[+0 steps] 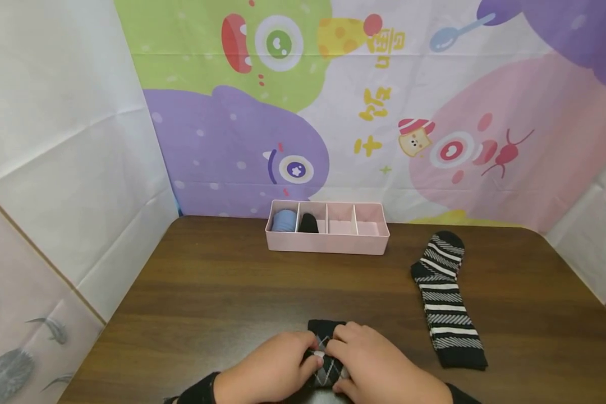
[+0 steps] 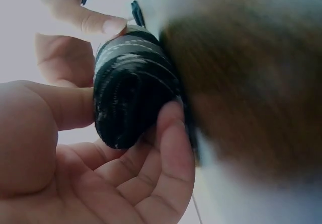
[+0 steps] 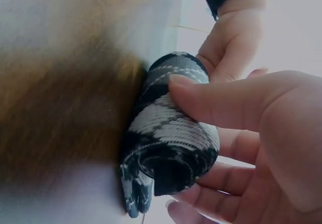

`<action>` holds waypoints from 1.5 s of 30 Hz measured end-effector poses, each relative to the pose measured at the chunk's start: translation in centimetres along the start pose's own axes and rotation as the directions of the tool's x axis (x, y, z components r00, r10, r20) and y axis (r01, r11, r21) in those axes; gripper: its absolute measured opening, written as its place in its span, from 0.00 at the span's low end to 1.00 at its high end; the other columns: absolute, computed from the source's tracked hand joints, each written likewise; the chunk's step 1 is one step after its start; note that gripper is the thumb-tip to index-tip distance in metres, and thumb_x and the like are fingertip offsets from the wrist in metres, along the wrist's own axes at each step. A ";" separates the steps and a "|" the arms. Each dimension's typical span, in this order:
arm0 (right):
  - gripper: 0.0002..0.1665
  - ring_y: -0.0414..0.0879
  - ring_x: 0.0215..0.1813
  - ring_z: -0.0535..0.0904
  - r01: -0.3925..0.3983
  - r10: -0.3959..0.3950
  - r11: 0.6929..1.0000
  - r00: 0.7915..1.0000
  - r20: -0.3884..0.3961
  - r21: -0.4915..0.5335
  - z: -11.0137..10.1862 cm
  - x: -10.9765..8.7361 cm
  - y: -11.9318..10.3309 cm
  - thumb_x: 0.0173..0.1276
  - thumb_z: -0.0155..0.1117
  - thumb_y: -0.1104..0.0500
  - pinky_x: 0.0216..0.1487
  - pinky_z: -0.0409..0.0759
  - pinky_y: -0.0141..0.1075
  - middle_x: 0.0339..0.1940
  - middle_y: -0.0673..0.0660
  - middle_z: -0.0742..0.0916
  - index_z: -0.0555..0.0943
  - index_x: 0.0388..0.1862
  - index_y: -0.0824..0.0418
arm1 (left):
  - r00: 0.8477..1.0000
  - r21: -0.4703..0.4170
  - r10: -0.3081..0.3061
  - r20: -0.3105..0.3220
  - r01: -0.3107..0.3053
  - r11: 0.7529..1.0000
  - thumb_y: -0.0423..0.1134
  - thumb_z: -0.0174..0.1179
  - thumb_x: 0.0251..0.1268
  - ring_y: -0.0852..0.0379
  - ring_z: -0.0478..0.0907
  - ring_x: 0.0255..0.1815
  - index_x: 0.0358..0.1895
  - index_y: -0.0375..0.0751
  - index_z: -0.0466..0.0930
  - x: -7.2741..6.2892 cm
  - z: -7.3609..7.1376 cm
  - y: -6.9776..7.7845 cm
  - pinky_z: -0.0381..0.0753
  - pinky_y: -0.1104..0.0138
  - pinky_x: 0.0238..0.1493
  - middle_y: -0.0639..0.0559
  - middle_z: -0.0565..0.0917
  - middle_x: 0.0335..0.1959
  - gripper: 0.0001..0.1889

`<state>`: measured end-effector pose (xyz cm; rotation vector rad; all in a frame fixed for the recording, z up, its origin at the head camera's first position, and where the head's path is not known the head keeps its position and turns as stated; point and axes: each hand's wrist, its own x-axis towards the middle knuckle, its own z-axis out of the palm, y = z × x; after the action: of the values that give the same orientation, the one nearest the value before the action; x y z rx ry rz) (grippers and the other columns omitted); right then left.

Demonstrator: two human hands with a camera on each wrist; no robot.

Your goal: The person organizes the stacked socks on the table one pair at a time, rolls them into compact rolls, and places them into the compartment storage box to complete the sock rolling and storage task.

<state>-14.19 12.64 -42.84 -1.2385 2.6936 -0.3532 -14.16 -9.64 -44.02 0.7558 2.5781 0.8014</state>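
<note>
A black argyle sock [image 1: 328, 372] with grey and white diamonds lies near the table's front edge, partly rolled up. A short flat black end of it sticks out beyond the roll. My left hand [image 1: 278, 362] grips the roll's left end; in the left wrist view, thumb and fingers close around the dark rolled sock [image 2: 133, 90]. From the other side my right hand [image 1: 376, 359] holds the right end. The right wrist view shows that thumb pressed on the sock roll [image 3: 171, 118], whose spiral layers face the camera. Both hands partly cover the sock in the head view.
Toward the back stands a pink box [image 1: 328, 243] with several compartments. A blue roll [image 1: 284, 220] sits in its leftmost one, a black rolled item [image 1: 308, 223] beside it. A black-and-white striped sock [image 1: 446, 303] lies flat on the wooden table [image 1: 207, 280] at right.
</note>
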 end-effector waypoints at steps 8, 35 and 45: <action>0.17 0.33 0.41 0.75 -0.074 0.068 0.983 0.997 0.038 0.167 -0.2 0.1 -0.1 0.68 0.74 0.49 0.48 0.79 0.38 0.39 0.35 0.80 0.81 0.53 0.47 | 1.000 -0.086 0.007 -0.015 -0.008 0.996 0.47 0.58 0.79 0.65 0.72 0.26 0.44 0.50 0.78 -0.1 -0.2 -0.6 0.73 0.68 0.31 0.64 0.76 0.28 0.07; 0.19 0.35 0.41 0.74 -0.068 0.070 0.995 0.997 -0.032 0.075 0.3 0.2 -0.6 0.77 0.63 0.48 0.46 0.79 0.38 0.39 0.40 0.78 0.83 0.60 0.55 | 0.994 0.225 0.039 -0.099 -0.015 0.974 0.54 0.71 0.64 0.64 0.77 0.42 0.50 0.50 0.84 -1.2 -0.5 1.1 0.81 0.61 0.47 0.61 0.79 0.44 0.18; 0.13 0.36 0.42 0.76 -0.100 0.103 0.988 0.995 -0.020 0.120 0.2 0.1 -0.5 0.74 0.66 0.43 0.47 0.79 0.41 0.39 0.38 0.80 0.79 0.49 0.48 | 0.993 0.277 0.092 -0.078 -0.067 0.959 0.52 0.63 0.74 0.61 0.80 0.48 0.57 0.47 0.83 -0.8 -0.3 0.6 0.82 0.60 0.49 0.57 0.82 0.47 0.17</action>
<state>-13.81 12.25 -42.87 -1.0677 2.7000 -0.5104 -13.40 -9.81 -43.33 0.9274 2.7918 0.5156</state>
